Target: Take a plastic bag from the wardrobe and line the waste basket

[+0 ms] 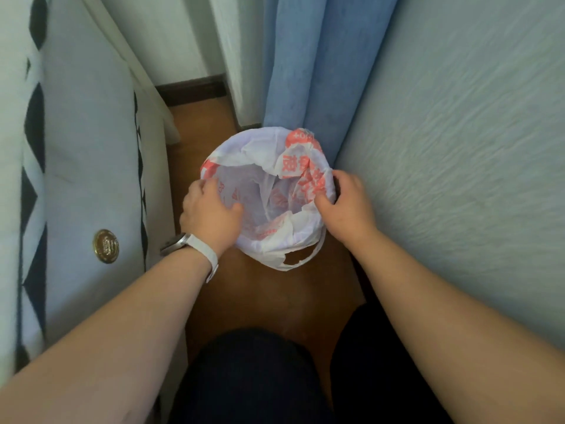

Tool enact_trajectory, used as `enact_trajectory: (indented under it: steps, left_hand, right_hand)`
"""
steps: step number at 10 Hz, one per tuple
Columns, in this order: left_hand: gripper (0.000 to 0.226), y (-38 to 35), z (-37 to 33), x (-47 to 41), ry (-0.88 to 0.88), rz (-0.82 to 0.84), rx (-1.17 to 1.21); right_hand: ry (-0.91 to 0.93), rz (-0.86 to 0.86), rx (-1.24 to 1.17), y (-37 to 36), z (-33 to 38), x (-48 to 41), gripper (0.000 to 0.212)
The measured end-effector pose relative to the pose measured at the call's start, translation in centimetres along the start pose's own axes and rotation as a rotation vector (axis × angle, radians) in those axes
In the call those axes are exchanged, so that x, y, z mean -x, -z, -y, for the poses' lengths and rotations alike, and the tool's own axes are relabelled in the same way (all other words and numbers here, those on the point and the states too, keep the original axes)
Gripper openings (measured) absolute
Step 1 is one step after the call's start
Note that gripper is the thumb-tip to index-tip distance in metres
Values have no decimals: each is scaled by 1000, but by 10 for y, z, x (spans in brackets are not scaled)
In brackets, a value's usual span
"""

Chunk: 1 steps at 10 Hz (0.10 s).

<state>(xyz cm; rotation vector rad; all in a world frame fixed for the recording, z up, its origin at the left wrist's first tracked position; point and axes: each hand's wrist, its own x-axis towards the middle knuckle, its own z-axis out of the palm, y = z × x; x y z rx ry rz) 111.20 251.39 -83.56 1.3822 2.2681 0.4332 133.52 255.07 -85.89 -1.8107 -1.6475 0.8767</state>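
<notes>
A white plastic bag (263, 154) with red print is spread open over a round waste basket on the brown floor; the basket itself is almost wholly hidden under the bag. One bag handle loop (301, 260) hangs over the near side. My left hand (211, 214), with a white watch on the wrist, presses the bag's left edge at the rim. My right hand (347, 200) pinches the bag's right edge, thumb inside and fingers outside the rim.
A bed side (91, 166) with light cover and dark diamond trim runs along the left. A blue curtain (308, 65) hangs just behind the basket, and a pale textured wall (458, 148) stands on the right. My dark-clothed knees (253, 374) are at the bottom.
</notes>
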Motion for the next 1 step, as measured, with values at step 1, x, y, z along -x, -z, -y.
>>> enact_trajectory:
  steps: [1]
  left_hand:
    - [56,28,-23,25,-191,-7,-87]
  right_hand:
    - [10,41,83,15,30,12,45]
